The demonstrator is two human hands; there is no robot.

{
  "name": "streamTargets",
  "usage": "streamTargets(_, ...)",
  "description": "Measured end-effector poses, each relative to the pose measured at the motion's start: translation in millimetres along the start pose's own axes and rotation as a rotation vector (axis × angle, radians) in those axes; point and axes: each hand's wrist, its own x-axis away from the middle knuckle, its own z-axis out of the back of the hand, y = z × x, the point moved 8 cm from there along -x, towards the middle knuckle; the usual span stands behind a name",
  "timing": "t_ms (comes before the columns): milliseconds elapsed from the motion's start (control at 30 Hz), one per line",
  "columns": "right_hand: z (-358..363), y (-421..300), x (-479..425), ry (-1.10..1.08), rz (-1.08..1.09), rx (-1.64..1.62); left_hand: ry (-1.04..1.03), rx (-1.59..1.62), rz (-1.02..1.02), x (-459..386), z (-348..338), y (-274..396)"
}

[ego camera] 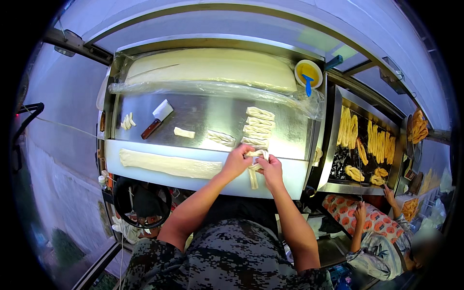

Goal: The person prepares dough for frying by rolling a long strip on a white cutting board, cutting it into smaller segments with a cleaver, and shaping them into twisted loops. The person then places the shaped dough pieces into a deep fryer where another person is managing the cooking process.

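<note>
My left hand (237, 160) and my right hand (270, 169) grip a looped strip of dough (258, 154) between them, over the white cutting board (290, 177). A short dough strip (253, 180) lies on the board just below the hands. Several twisted dough pieces (259, 125) are stacked in a column above them on the steel worktop. Another twisted piece (221, 138) and a small flat dough piece (184, 132) lie to the left. A long flat dough strip (170, 164) stretches along the board's left part.
A cleaver (158, 117) and dough scraps (128, 121) lie on the left. A large dough slab (214, 67) under plastic film fills the back, beside a bowl (309, 72) with a blue-handled tool. At right, a co-worker (380, 250) tends a fryer (362, 145) holding dough sticks.
</note>
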Motion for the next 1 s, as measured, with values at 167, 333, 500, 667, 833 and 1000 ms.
streamTargets(167,-29.5,-2.8,-66.6,0.125,0.245,0.302,0.058,0.245,0.117,-42.9,86.7,-31.7)
streamTargets(333,-87.0,-26.5,-85.8,0.085,0.152,0.169,0.185,0.154,0.318,-70.7,165.8,-34.8)
streamTargets(500,-12.3,-37.4,-51.4,0.081,0.376,0.155,0.158,-0.382,-0.054,-51.3,108.6,9.7)
streamTargets(667,135.3,19.5,28.2,0.417,0.254,0.224,-0.242,-0.630,-0.221,6.5,-52.9,40.7)
streamTargets(833,168.5,72.8,64.4,0.377,0.245,0.396,-0.298,-0.856,-0.313,7.4,-105.9,21.7)
streamTargets(1000,138.4,81.1,58.9,0.173,0.255,0.524,-0.568,-0.606,-0.208,21.4,-126.0,-7.0)
